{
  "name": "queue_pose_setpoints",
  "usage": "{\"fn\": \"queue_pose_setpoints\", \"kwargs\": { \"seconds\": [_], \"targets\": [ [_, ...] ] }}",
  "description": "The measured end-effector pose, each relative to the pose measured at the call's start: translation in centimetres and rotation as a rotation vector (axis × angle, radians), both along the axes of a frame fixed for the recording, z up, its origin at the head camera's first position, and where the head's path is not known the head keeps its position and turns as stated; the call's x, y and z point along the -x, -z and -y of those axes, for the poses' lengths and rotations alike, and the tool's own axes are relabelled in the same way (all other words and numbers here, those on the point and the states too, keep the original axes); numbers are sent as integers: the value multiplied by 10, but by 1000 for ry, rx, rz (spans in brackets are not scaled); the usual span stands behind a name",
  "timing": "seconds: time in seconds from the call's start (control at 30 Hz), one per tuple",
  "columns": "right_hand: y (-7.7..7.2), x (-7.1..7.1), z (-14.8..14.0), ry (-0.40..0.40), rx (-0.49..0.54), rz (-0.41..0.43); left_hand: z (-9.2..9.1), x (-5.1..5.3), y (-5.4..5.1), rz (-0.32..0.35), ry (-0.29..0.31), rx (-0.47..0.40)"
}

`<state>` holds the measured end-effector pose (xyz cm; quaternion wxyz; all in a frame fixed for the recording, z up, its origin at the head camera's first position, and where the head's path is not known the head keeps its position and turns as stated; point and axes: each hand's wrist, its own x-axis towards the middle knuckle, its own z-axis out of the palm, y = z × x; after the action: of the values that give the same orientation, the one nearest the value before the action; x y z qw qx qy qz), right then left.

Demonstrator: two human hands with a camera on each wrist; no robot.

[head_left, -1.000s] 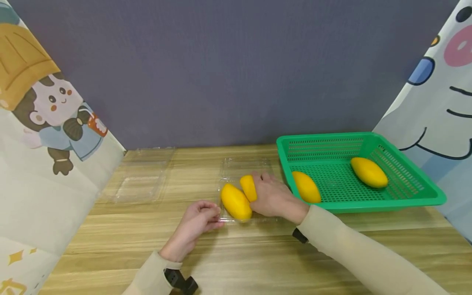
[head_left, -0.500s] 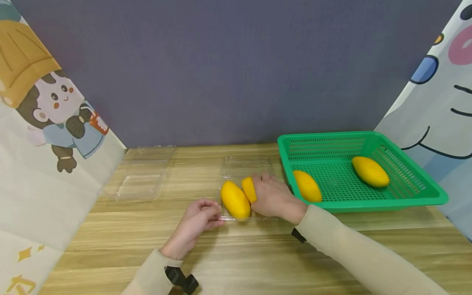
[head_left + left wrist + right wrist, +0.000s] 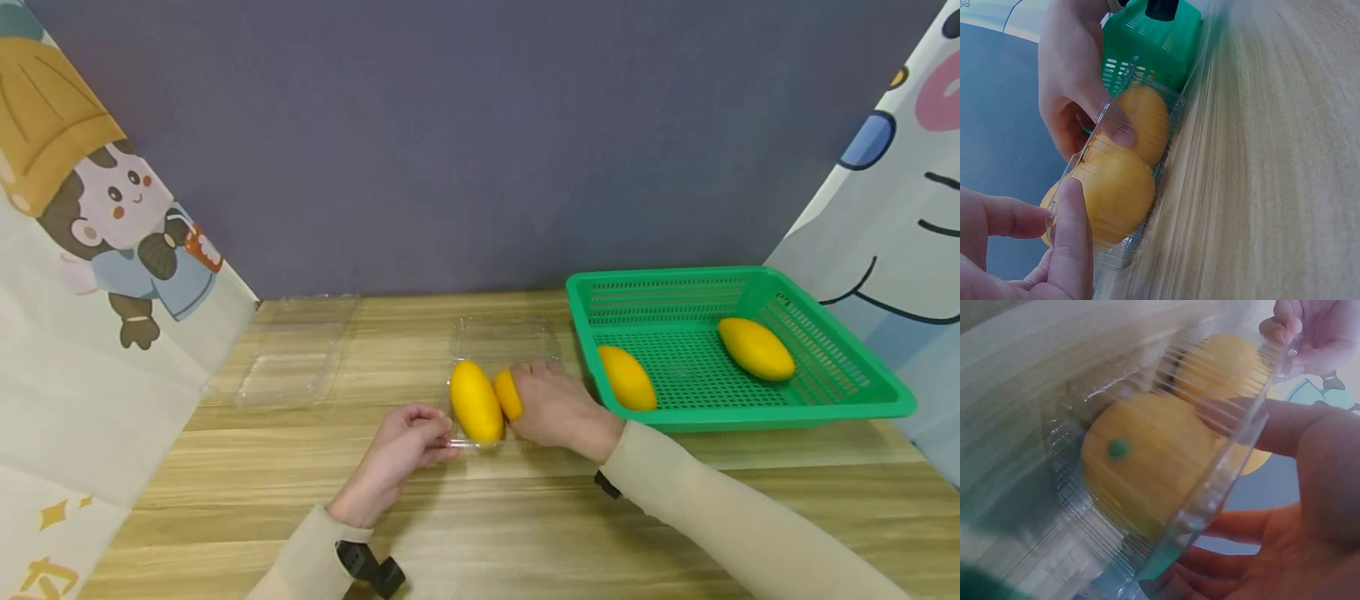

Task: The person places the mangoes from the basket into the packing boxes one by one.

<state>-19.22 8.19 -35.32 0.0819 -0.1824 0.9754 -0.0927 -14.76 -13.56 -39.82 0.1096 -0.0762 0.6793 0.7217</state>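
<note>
The left hand (image 3: 403, 443) pinches a clear rectangular plastic box (image 3: 469, 444); the right hand (image 3: 558, 407) grips — and half hides — an oval yellow mango (image 3: 507, 395).

My feeds show plain yellow mangoes (image 3: 476, 402); one has a spot (image 3: 1119, 448) that looks green, though blur leaves me unsure of the shade. The basket (image 3: 750, 417) is bright green, patterned with rows of slots. I see clear trays (image 3: 288, 375), one with fine ribbed lines, a table (image 3: 480, 525) in streaky tan and brown, a slate-blue backdrop (image 3: 480, 150), beige sleeves (image 3: 712, 500) and black wristbands (image 3: 358, 560). The left drape (image 3: 82, 400) is cream, printed mustard, brown and blue; the right drape (image 3: 885, 250), white with black lines and pink and blue patches.
</note>
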Motion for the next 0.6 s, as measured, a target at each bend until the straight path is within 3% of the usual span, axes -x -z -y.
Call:
{"fn": "queue_pose_setpoints", "kwargs": {
  "seconds": [0.3,0.6],
  "targets": [
    [-12,0,-2,6,7,-9,1,0,-1,2,-1,-5],
    [-13,0,-5,10,61,-28,2,0,-1,1,-4,13]
  ]
}}
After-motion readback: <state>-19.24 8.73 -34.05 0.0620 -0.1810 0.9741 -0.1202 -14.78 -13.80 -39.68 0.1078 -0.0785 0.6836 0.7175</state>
